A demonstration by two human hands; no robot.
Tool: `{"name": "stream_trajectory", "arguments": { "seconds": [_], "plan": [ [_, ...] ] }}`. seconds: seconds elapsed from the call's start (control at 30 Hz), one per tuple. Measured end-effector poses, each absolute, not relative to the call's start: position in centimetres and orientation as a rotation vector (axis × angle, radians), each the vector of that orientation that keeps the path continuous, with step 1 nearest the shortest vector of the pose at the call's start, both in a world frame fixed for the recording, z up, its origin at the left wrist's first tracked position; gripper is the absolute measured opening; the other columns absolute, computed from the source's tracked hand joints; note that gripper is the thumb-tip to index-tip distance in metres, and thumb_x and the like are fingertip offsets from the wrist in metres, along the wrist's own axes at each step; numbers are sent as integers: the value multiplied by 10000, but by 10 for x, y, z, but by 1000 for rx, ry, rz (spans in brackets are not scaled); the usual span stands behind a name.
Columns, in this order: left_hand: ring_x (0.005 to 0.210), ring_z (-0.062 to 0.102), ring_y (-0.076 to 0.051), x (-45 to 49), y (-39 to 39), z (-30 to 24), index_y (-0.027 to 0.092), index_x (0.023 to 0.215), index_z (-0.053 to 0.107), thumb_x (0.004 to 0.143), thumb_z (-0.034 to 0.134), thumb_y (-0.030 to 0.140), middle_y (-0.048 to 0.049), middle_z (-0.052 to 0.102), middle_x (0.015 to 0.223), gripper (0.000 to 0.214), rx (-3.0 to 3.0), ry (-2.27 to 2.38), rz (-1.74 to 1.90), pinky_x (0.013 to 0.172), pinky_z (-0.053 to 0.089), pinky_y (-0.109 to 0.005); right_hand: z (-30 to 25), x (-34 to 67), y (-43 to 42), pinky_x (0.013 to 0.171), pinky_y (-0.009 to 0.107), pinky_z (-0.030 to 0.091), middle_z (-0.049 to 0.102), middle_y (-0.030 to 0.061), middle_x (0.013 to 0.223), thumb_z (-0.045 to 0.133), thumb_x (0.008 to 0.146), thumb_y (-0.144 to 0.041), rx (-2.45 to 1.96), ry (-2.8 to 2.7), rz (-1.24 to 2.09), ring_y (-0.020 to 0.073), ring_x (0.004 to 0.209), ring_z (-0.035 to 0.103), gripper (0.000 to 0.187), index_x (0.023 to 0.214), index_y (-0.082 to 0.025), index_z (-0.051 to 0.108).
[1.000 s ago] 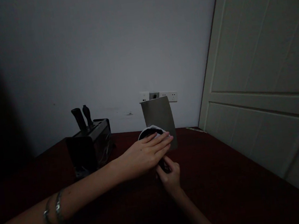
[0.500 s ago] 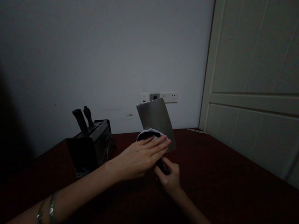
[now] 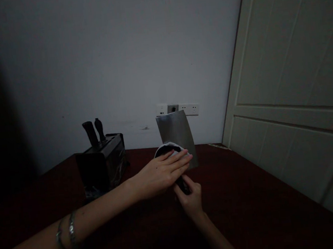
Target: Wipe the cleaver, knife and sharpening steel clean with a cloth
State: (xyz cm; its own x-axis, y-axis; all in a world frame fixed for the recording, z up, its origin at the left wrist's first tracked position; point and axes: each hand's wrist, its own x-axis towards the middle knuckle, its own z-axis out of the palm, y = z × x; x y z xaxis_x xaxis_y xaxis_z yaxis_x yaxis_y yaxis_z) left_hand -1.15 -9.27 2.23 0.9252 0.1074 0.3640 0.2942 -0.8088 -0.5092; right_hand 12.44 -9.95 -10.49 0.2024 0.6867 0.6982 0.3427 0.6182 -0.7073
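My right hand is closed round the dark handle of a cleaver and holds it upright over the dark red table. The broad steel cleaver blade stands nearly vertical in front of the wall. My left hand lies with fingers stretched flat against the lower part of the blade, pressing a white and dark cloth onto the steel. Two bangles sit on my left wrist.
A dark knife block with two black handles sticking up stands on the table to the left. A white socket strip is on the wall behind the blade. A pale panelled door fills the right side.
The blade tilted a little left and came back toward upright. My left hand with the cloth shifted slightly along the blade's lower part. The right hand kept its grip.
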Motion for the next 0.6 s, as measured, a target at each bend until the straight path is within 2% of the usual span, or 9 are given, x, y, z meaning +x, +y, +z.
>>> {"name": "stream_trajectory", "arguments": {
  "seconds": [0.27,0.6],
  "plan": [
    [1356,46,-175,-13,-92,32,111,1315,344,764,506,107,-79,249,1444,574,-2601,-260,-303,1095,169,-341,-101,124,-101,371,191,332,461,-60,403,559,729,-286,-946,-1365,373,82,344,415,143,649,-169,542],
    [1348,117,-166,-5,-82,15,129,1261,412,817,481,127,-81,335,1405,449,-2508,-300,-478,1078,211,-374,-101,127,-98,396,186,328,427,-64,428,551,725,-280,-996,-1388,281,80,388,388,134,655,-166,553]
  ]
}}
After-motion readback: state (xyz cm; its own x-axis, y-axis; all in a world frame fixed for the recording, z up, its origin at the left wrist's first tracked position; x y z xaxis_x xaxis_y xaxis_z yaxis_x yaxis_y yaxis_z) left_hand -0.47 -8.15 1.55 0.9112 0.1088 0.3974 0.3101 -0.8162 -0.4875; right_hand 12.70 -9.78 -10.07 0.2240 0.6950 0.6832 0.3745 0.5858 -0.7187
